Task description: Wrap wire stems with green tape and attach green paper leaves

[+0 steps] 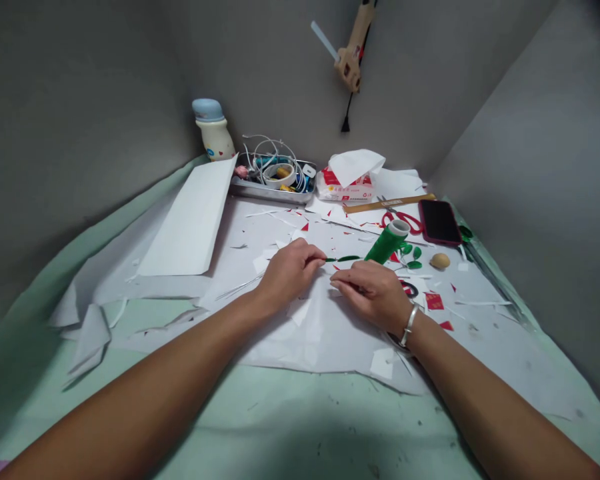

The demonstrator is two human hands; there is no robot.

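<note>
My left hand (294, 270) pinches the end of a thin green strand (349, 258) between thumb and forefinger, over the white paper (300, 347). The strand runs right, toward a green spool (387, 243) that leans behind my right hand. My right hand (373, 292), with a silver bracelet at the wrist, has its fingers pinched together just right of my left hand; what they hold is too small to make out. Several green leaf shapes (414, 257) on thin stems lie right of the spool, beside a small tan oval object (440, 261).
At the back stand a bottle (214, 133), a metal tray (275, 193) of cables and tape, and a tissue pack (345, 188). Red scissors (409, 223), a wooden ruler (385, 204) and a phone (439, 222) lie back right. A folded white sheet (193, 220) is at left; a glue gun (351, 63) hangs above.
</note>
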